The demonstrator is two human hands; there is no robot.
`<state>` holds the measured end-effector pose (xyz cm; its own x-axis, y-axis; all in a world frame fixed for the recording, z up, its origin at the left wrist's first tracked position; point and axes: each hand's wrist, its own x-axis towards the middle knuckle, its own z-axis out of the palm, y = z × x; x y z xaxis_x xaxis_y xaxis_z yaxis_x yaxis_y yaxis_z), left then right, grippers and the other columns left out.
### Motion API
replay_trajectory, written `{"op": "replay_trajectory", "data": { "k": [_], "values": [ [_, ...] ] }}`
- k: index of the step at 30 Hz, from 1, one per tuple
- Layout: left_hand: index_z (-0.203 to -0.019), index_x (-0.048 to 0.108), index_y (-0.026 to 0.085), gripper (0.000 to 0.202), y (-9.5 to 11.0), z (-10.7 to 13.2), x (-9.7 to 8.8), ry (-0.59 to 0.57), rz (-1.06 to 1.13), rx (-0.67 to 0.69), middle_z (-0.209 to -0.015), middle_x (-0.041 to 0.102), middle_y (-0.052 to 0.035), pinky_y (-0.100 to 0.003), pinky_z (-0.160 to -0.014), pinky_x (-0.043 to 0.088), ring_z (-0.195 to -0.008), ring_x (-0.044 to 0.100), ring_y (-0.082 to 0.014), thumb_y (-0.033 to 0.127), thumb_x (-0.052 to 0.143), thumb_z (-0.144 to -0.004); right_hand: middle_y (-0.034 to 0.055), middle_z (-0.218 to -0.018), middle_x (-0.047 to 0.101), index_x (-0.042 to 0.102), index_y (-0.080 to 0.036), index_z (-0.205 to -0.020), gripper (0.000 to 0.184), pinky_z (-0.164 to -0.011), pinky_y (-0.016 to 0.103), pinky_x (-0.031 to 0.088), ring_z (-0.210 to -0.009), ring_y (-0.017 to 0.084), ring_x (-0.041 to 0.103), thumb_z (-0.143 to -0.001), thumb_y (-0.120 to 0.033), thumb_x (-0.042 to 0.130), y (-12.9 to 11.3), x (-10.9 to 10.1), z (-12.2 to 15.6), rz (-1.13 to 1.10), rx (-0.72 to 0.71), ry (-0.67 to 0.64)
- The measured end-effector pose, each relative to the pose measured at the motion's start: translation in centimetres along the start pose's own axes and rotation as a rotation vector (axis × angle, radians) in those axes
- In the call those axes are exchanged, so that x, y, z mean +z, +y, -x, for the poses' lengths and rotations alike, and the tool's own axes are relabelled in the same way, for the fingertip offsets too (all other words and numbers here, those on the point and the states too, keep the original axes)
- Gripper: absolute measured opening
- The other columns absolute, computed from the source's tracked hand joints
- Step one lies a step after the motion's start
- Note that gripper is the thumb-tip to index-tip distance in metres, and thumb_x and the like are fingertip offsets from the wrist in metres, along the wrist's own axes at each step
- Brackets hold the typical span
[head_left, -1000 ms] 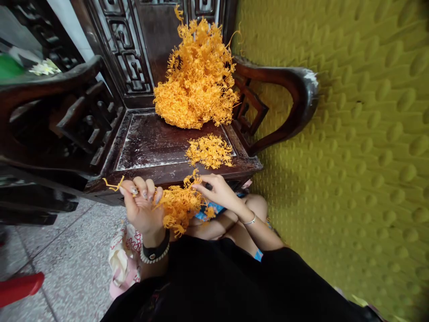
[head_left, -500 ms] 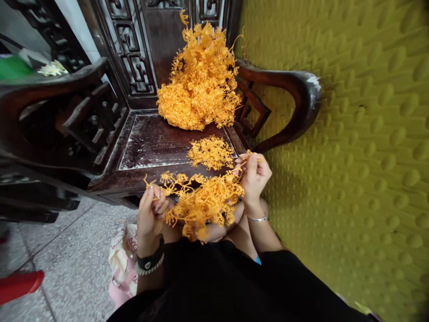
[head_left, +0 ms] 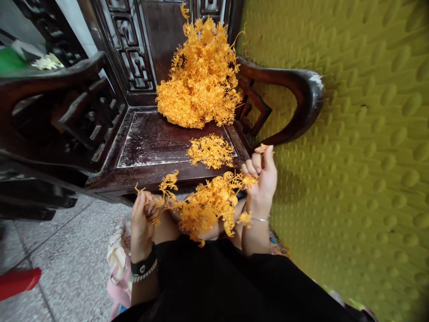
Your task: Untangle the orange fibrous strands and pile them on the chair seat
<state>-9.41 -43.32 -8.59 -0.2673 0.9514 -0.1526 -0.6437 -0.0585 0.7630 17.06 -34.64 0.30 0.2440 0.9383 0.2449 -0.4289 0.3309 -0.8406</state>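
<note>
A loose bunch of orange plastic flower-like pieces (head_left: 214, 197) on thin stems hangs between my hands, above my lap. My left hand (head_left: 144, 214) is closed, pinching a stem end of this bunch, with a tip poking up past the thumb. My right hand (head_left: 263, 176) is raised and closed; a small orange piece (head_left: 263, 146) shows between thumb and forefinger. The bunch's right end touches the lower fingers and palm of that hand; whether they grip it is hard to tell. Just beyond lies a small flat pile of orange pieces (head_left: 211, 151) on the chair seat.
A tall orange heap (head_left: 201, 80) stands at the back of the dark carved wooden chair (head_left: 144, 138). Its curved right armrest (head_left: 311, 103) meets a padded yellow-green wall (head_left: 362, 156). A pink and white cloth bag (head_left: 117, 264) and a red object (head_left: 20, 284) are at lower left.
My hands have moved apart, the left outward and slightly down, the right outward and turned upward. The bunch between them has stretched and swung, its parts spreading.
</note>
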Motion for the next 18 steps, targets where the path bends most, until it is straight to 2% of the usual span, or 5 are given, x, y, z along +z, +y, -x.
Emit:
{"op": "replay_trajectory", "data": {
  "k": [2, 4, 9, 13, 18],
  "values": [
    [-0.071, 0.049, 0.017, 0.030, 0.1, -0.4, -1.2, 0.112, -0.035, 0.072, -0.048, 0.030, 0.0104, -0.012, -0.034, 0.023, -0.036, 0.021, -0.0021, 0.038, 0.067, -0.083, -0.0115, -0.046, 0.016, 0.052, -0.023, -0.076, 0.035, -0.034, 0.021, 0.016, -0.034, 0.006, 0.010, -0.085, -0.057, 0.055, -0.6, -0.8, -0.2, 0.015, -0.071, 0.054],
    [-0.070, 0.047, 0.017, 0.031, 0.5, -0.7, -2.7, 0.166, -0.056, 0.128, -0.048, 0.030, 0.0099, -0.013, -0.033, 0.021, -0.036, 0.019, -0.0025, 0.037, 0.064, -0.085, -0.0114, -0.046, 0.016, 0.053, -0.023, -0.074, 0.034, -0.034, 0.022, 0.016, -0.034, 0.005, 0.011, -0.085, -0.055, 0.056, -1.6, -1.9, -0.5, 0.027, -0.143, 0.111],
    [-0.071, 0.047, 0.017, 0.033, 2.1, -0.6, -5.6, 0.164, -0.109, 0.175, -0.049, 0.027, 0.0066, -0.020, -0.036, 0.014, -0.037, 0.019, -0.0042, 0.036, 0.043, -0.097, -0.0109, -0.045, 0.017, 0.056, -0.023, -0.072, 0.031, -0.036, 0.025, 0.011, -0.035, 0.006, 0.010, -0.086, -0.050, 0.058, -4.1, -3.8, -0.8, 0.069, -0.283, 0.196],
    [-0.068, 0.042, 0.017, 0.036, 3.2, -0.1, -6.1, 0.147, -0.141, 0.249, -0.053, 0.018, 0.0045, -0.025, -0.044, 0.001, -0.037, 0.015, -0.0043, 0.032, 0.033, -0.099, -0.0101, -0.043, 0.020, 0.057, -0.023, -0.069, 0.029, -0.038, 0.029, 0.010, -0.035, 0.006, 0.010, -0.087, -0.046, 0.057, -5.5, -4.7, -1.0, 0.136, -0.404, 0.281],
    [-0.062, 0.027, 0.015, 0.038, 4.8, -0.1, -5.6, 0.128, -0.143, 0.346, -0.061, -0.004, 0.0038, -0.027, -0.054, -0.003, -0.040, -0.001, -0.0034, 0.031, 0.034, -0.097, -0.0089, -0.043, 0.023, 0.061, -0.023, -0.067, 0.027, -0.040, 0.030, 0.008, -0.035, 0.006, 0.013, -0.085, -0.043, 0.060, -6.6, -5.8, -1.0, 0.225, -0.415, 0.297]
  ]
}}
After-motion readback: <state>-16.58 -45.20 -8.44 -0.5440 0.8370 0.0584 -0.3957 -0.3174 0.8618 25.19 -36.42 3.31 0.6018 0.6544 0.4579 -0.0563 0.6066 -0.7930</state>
